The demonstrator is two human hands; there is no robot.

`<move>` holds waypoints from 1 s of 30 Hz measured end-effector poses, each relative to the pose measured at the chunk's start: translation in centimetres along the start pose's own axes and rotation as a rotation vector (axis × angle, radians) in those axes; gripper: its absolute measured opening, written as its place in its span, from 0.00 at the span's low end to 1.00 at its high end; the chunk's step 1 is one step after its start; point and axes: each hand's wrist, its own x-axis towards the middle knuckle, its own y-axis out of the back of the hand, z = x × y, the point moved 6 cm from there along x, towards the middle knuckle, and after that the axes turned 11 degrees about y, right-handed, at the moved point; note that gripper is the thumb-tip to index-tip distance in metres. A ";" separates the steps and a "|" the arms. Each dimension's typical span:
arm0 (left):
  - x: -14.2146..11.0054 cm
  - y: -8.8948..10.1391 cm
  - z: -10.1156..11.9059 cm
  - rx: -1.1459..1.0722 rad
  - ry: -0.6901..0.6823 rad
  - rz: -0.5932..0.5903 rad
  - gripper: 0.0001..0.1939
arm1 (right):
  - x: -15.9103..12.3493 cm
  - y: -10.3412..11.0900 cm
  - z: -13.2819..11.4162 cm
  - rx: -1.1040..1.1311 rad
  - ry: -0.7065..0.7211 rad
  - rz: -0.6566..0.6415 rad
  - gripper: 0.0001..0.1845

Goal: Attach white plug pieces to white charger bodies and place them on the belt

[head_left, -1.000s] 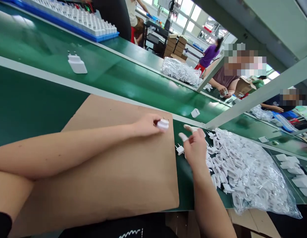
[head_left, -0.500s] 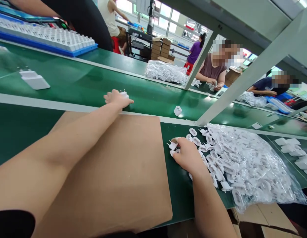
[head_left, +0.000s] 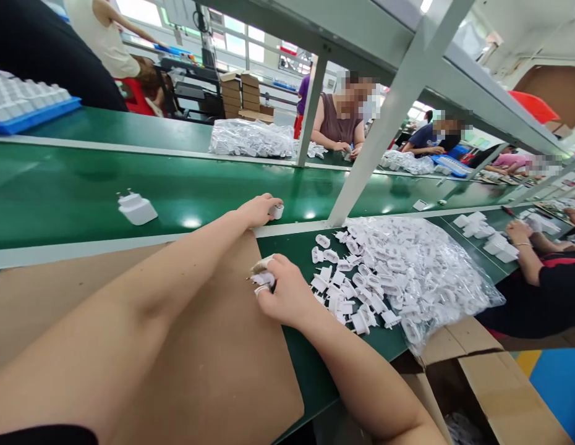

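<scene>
Firstly, looking to ten o'clock from the right hand: on the green belt, a white charger, smooth-looking, with two pins toward eleven o'clock; probably light and stiff, best taken by its flat sides. Then, at twelve o'clock, also on the belt, under curled fingers of the left hand, a small white housing with rounded corners; should feel light, perhaps slippery, so better held by opposite walls. Cannot tell whether pinched or only touched. Pinched between thumb and finger of the right hand, above the brown cardboard, a white plug piece, pins pointing to nine o'clock; likely rigid, safest gripped at the plastic base. Lastly, at three o'clock, similar loose pieces beside a clear, crinkled bag, surely soft.
</scene>
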 end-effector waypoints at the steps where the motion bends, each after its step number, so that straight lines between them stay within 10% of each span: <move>1: 0.1 0.4 -0.3 -0.002 0.014 0.047 0.26 | 0.0 -0.4 0.1 0.055 -0.006 -0.002 0.13; 6: -3.7 2.1 -1.2 -0.059 0.067 0.206 0.14 | -0.3 -1.8 1.2 0.295 -0.043 0.014 0.17; 17: -23.1 -0.1 0.2 -0.398 -0.009 0.115 0.16 | 0.8 -0.1 3.3 0.538 -0.140 0.277 0.16; 30: -24.1 -1.7 -1.0 -0.759 -0.032 0.120 0.08 | 0.6 -1.1 -1.8 -0.136 0.278 0.001 0.13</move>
